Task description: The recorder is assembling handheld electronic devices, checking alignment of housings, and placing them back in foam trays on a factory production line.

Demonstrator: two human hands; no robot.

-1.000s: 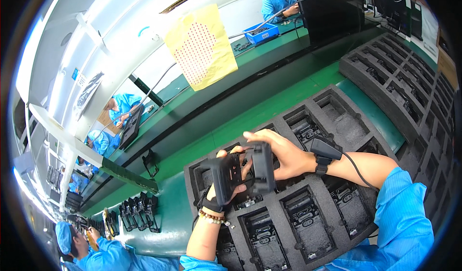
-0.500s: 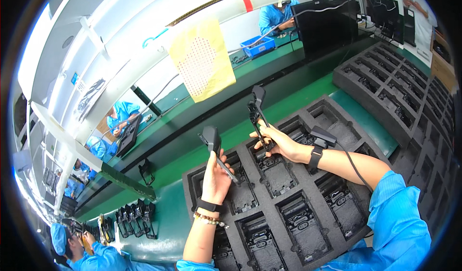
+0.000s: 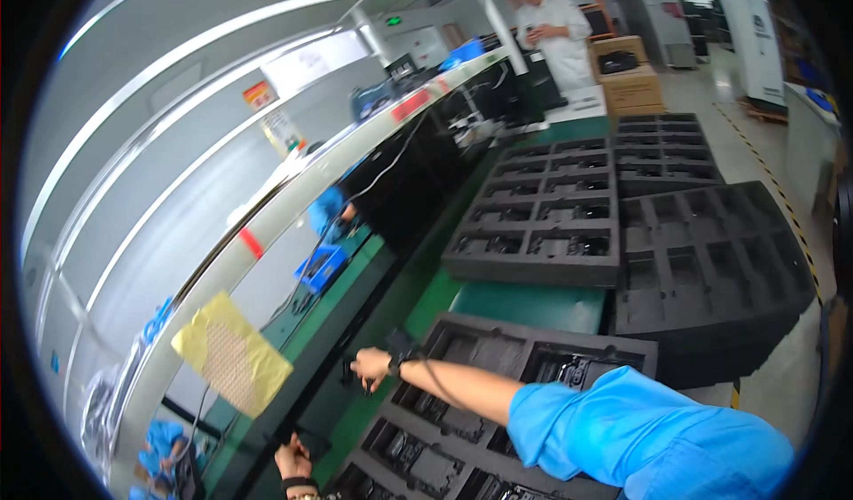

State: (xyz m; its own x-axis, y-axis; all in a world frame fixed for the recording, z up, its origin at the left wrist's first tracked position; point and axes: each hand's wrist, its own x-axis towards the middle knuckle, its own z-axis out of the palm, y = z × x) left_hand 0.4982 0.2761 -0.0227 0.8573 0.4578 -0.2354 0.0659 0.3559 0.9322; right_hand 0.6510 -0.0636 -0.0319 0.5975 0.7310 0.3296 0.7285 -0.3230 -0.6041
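My right hand (image 3: 371, 367) is closed round a dark part (image 3: 347, 376), thin and bracket-like, blurred by motion. It is held over the green bench beside the near black foam tray (image 3: 511, 324). Low in the picture, my left hand (image 3: 293, 461) grips a flat black plastic part (image 3: 311, 443) whose outline melts into the dark bench edge. Black molded housings (image 3: 407, 454) lie in several of the tray's pockets, while one far pocket (image 3: 480, 347) shows bare foam. A black device with a cable (image 3: 402, 344) sits on my right wrist.
Beyond is another foam tray (image 3: 533, 269) filled with black parts. Stacked foam trays (image 3: 711, 309) stand at the right. A shelf rail (image 3: 293, 196) with a yellow sheet (image 3: 233, 355) crosses the left. A person in white (image 3: 555, 34) stands behind, near cardboard boxes (image 3: 633, 91).
The view has swung right, bringing the stacked trays and the person in white into sight. Both hands now appear lower and farther left, each still holding its black part.
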